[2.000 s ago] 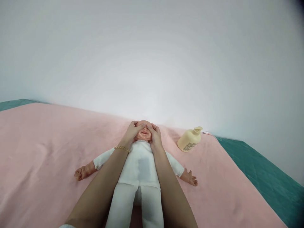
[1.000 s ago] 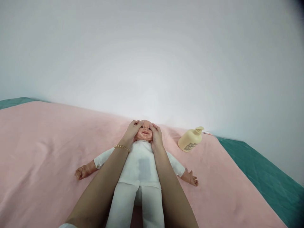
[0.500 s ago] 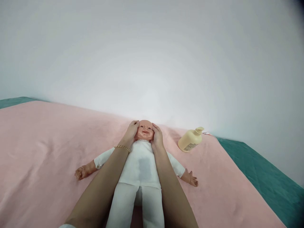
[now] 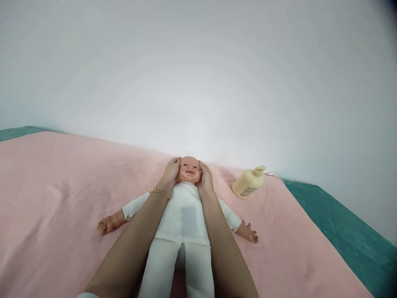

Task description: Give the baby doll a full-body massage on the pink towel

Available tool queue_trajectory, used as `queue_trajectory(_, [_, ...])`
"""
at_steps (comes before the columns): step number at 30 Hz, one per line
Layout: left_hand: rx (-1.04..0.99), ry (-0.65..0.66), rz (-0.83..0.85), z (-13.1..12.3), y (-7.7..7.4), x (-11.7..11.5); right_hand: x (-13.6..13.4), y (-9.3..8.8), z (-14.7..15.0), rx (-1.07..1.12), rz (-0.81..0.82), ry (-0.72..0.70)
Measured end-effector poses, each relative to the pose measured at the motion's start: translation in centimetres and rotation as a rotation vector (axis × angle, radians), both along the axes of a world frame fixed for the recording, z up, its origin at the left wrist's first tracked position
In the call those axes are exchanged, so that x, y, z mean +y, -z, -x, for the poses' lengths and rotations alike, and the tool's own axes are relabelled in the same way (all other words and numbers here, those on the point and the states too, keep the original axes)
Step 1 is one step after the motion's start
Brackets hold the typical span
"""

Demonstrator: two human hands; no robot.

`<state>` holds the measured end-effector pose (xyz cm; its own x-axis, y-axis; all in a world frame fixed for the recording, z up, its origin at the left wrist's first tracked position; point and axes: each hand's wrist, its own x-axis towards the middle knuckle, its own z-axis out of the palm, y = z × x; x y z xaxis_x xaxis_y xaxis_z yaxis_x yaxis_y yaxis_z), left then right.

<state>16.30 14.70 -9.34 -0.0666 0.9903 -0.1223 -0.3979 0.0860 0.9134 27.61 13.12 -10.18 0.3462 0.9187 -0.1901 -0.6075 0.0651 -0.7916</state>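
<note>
A baby doll (image 4: 186, 215) lies on its back on the pink blanket, its head toward the wall and its arms spread wide. It wears a white cloth suit with a greyish patch on the belly. My left hand (image 4: 171, 171) cups one side of the doll's head (image 4: 190, 169), fingers laid along its temple. On the other side my right hand (image 4: 206, 176) holds the head in the same way, its fingers curving partly out of sight behind the ear. Both forearms run alongside the doll's body, and a gold bracelet (image 4: 159, 192) circles my left wrist.
A pale yellow pump bottle (image 4: 248, 183) stands to the right of the doll's head, its nozzle pointing right. The pink blanket (image 4: 62, 178) lies over a green cover (image 4: 335, 215), which shows at the sides. A white wall (image 4: 198, 74) rises directly behind.
The fingers of both hands have slid slightly outward and back along the sides of the doll's head. Doll and bottle stay in place.
</note>
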Motion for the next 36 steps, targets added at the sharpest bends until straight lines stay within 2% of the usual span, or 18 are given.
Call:
queue_trajectory(3, [0.002,0.032,-0.037,0.0,-0.2,-0.5,-0.2,0.1,0.1,-0.103,-0.024,0.020])
queue_trajectory(10, [0.033,0.080,-0.043,0.1,-1.0,-1.5,-0.3,0.7,-0.3,-0.227,-0.084,-0.060])
queue_trajectory(16, [0.081,0.054,0.000,0.2,-1.5,-1.6,0.1,1.2,-0.5,-0.253,-0.040,-0.022])
queue_trajectory(21, [0.096,0.051,0.003,0.2,-1.6,-1.7,0.0,0.9,-0.4,-0.272,0.006,0.000])
queue_trajectory(27, [0.058,0.064,-0.067,0.1,-0.9,-1.4,-0.2,0.5,-0.2,-0.247,-0.012,0.033])
queue_trajectory(36, [-0.028,0.093,-0.062,0.2,-0.5,-0.9,0.7,1.6,-0.6,-0.108,-0.072,0.024])
